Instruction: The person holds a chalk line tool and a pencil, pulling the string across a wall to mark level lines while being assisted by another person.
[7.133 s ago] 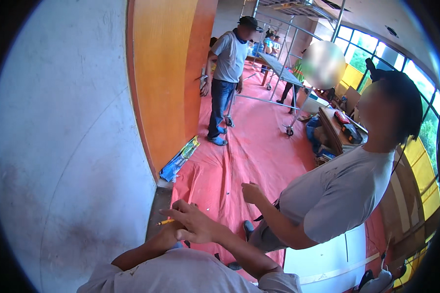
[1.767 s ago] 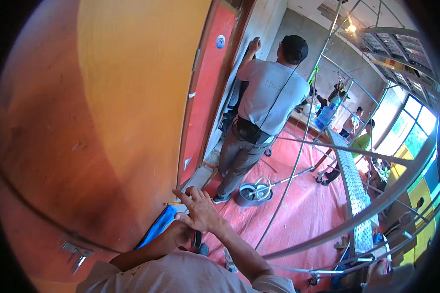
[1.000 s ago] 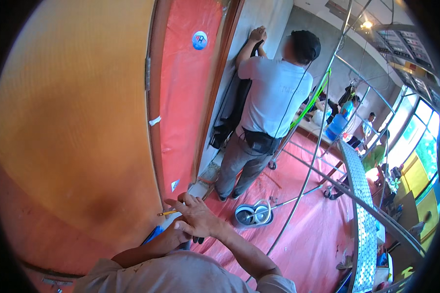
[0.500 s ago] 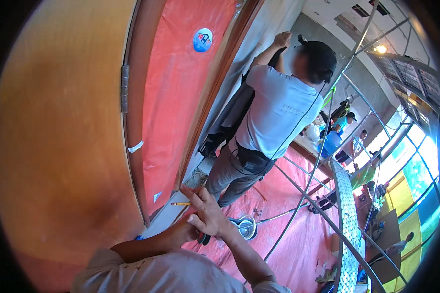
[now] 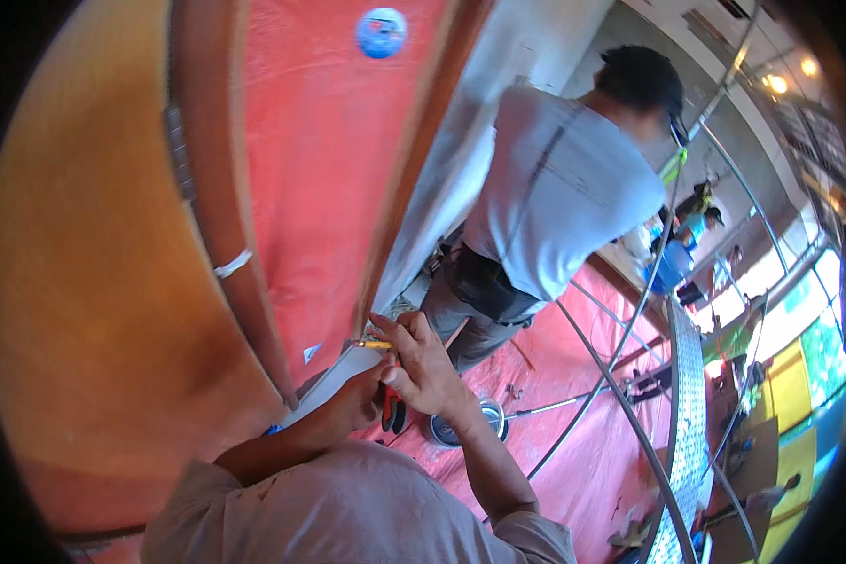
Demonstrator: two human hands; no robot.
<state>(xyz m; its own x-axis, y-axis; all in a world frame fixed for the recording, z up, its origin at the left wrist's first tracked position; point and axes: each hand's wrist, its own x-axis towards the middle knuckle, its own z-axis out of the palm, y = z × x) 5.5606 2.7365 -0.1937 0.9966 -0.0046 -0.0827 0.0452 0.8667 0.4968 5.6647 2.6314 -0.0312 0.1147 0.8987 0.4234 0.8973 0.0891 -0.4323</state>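
Note:
My right hand (image 5: 425, 371) lies across my left hand (image 5: 365, 395) in front of my chest. A short thin yellow stick (image 5: 376, 344) pokes out leftward from between my right fingers; a pencil or a cigarette, I cannot say which. Beneath the right thumb, the red-and-black handles of a hand tool (image 5: 390, 409) show against my left hand, which appears closed around it. The tool's head and most left fingers are hidden.
Close on the left are a wooden door (image 5: 94, 282) and a red-covered panel (image 5: 320, 188). A co-worker (image 5: 564, 188) stands ahead. A bucket (image 5: 465, 423) sits on the red floor sheet; metal scaffolding (image 5: 620, 376) and a perforated plank (image 5: 686, 404) stand right.
The co-worker has lowered both raised arms and turned to the right. My hands stay together and appear slightly higher and further right. The whole view has shifted.

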